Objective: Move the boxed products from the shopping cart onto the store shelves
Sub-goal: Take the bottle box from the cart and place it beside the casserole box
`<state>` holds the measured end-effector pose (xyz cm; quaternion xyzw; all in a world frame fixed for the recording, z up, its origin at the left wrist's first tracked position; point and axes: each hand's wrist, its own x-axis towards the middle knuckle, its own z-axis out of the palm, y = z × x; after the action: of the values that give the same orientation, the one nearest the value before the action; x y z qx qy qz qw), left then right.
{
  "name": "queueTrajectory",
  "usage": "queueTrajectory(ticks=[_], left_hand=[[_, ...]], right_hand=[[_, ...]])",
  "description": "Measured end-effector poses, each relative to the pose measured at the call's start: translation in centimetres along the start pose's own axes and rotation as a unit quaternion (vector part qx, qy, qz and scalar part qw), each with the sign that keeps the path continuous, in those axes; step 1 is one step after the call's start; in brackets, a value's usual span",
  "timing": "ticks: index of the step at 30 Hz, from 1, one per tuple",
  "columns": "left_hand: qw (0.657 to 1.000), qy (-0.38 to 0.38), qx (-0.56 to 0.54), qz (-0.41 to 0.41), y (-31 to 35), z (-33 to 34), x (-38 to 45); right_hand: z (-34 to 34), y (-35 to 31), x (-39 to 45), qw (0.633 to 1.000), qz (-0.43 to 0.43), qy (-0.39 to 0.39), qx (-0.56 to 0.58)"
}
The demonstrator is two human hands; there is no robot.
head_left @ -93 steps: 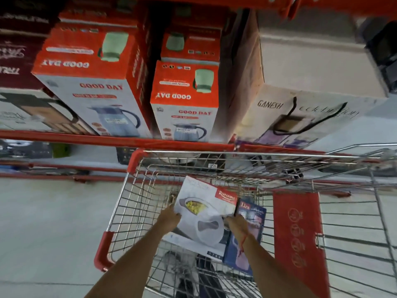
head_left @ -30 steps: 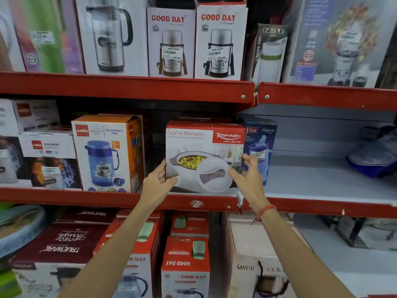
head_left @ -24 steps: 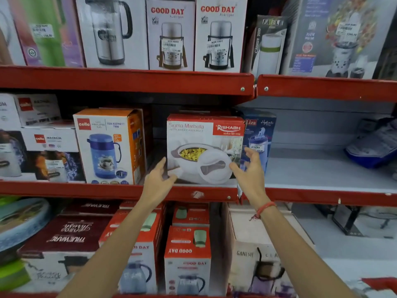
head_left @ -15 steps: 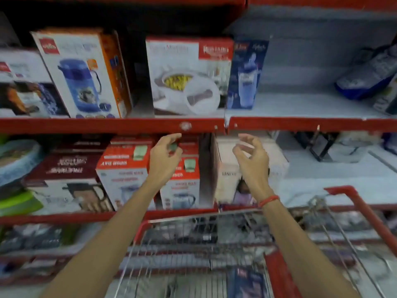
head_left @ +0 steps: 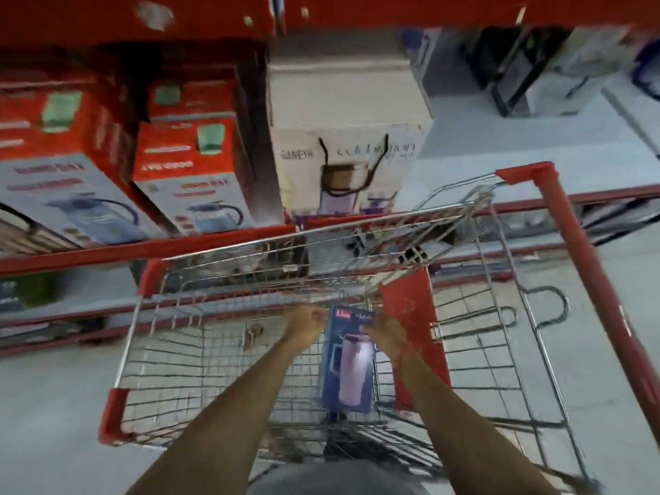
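Two bare hands reach down into a wire shopping cart [head_left: 143, 316] with red corner guards, one on each side of the top end of a blue box [head_left: 348, 366] that lies on the cart's mesh floor. The left hand [head_left: 309, 321] is loosely curled at the box's upper left corner, and the right hand [head_left: 387, 332], with a red thread band at its wrist, sits at the upper right corner. Motion blur softens both hands, so I cannot tell whether the fingers have actually closed on the box or are only touching its edges. The blue box shows a pale purple flask on its face and lies lengthwise, its printed header toward the far end of the cart, just beside the red child-seat flap [head_left: 410, 316] on its right. Nothing else is clearly visible in the cart's basket. Beyond the cart, a low red-edged shelf [head_left: 107, 251] carries red-and-white kettle boxes [head_left: 193, 180] on the left, marked with a jug picture, and a tall white box [head_left: 346, 144] with black lettering and a dark handle drawing near the middle. To the right of that white box the grey shelf surface is bare up to some dark packaged items [head_left: 518, 73] at the far upper right, too blurred to identify.
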<state>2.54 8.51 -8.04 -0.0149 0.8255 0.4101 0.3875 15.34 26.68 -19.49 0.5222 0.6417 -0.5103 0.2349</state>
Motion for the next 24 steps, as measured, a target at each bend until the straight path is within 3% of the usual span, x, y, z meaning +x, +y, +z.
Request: queueTrajectory(ticks=[2,5,10,17,21,24], left_hand=[[0.997,-0.016,0.034,-0.066,-1.5,2.3,1.1],[0.989,-0.046,0.013,-0.142,-3.5,4.8,3.0],[0.976,-0.091,-0.061,-0.191,-4.6,6.9,5.1],[0.995,-0.025,0.015,-0.094,-2.6,4.9,2.3],[0.999,0.022,-0.024,-0.032,-1.3,2.4,-1.7],[0.996,0.043,-0.064,0.035,-0.3,0.5,-5.3]], right_hand=[[0.1,-0.2,1.7,0.998,0.013,-0.067,-0.001],[0.2,-5.3,-3.8,0.998,0.025,-0.046,-0.027],[1.7,-4.9,-2.6,0.994,0.064,-0.078,0.029],[0.6,-6.5,-5.4,0.990,0.000,-0.117,0.074],[-1.2,-7.2,-9.9,0.981,-0.069,-0.151,0.097],[-1.4,-7.9,-13.5,0.973,-0.142,-0.135,0.121]])
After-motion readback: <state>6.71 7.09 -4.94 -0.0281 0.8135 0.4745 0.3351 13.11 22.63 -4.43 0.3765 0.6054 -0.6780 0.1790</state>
